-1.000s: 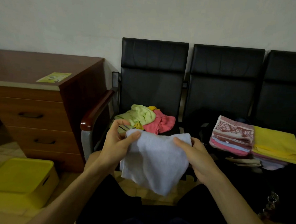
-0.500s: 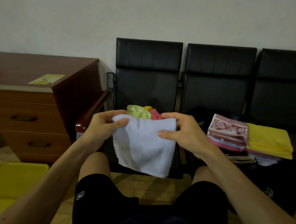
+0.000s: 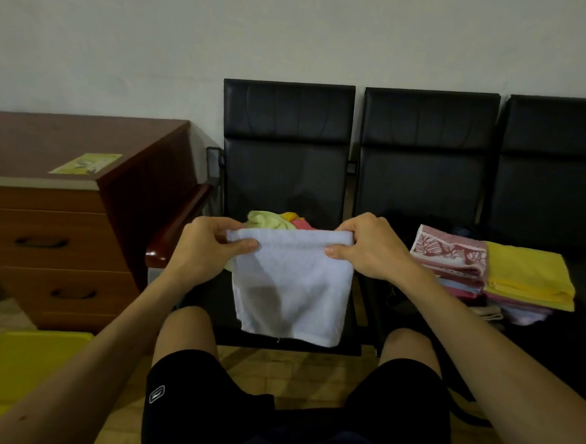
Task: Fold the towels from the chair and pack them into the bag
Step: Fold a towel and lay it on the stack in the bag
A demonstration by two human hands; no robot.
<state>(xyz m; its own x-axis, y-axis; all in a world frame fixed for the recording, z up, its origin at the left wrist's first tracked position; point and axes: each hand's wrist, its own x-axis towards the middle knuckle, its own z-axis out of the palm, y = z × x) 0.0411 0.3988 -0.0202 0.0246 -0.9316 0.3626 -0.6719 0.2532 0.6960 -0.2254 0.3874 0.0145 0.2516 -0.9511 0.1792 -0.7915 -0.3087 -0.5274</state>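
Fingers [image 3: 245,244] of both hands pinching the top hem of a white towel [image 3: 291,290]. The left hand [image 3: 207,251] holds its left corner and the right hand [image 3: 372,250] its right corner, thumbs on the near face and the other fingers curled behind. The towel hangs flat in the air in front of the left chair [image 3: 285,159], over the seat's front edge and between the bare knees. Its lower edge hangs free above the floor [image 3: 275,368].

Around it:
- Loose heap of towels [image 3: 271,220] on that seat, green, orange and pink, mostly hidden behind the held towel.
- Wooden armrest [image 3: 178,225] just left of the left hand.
- Wooden surface [image 3: 60,242] with drawers further left, a yellow leaflet [image 3: 86,163] near its front right corner.
- Yellow bin [image 3: 19,359] on the floor, lower left corner of view.

Right of the right hand, on the next seats, lies a folded stack topped by a red patterned towel [image 3: 450,255]. It touches a second stack topped by a yellow towel [image 3: 528,274]. The dark mass under both stacks is too dim to tell whether it is the bag.
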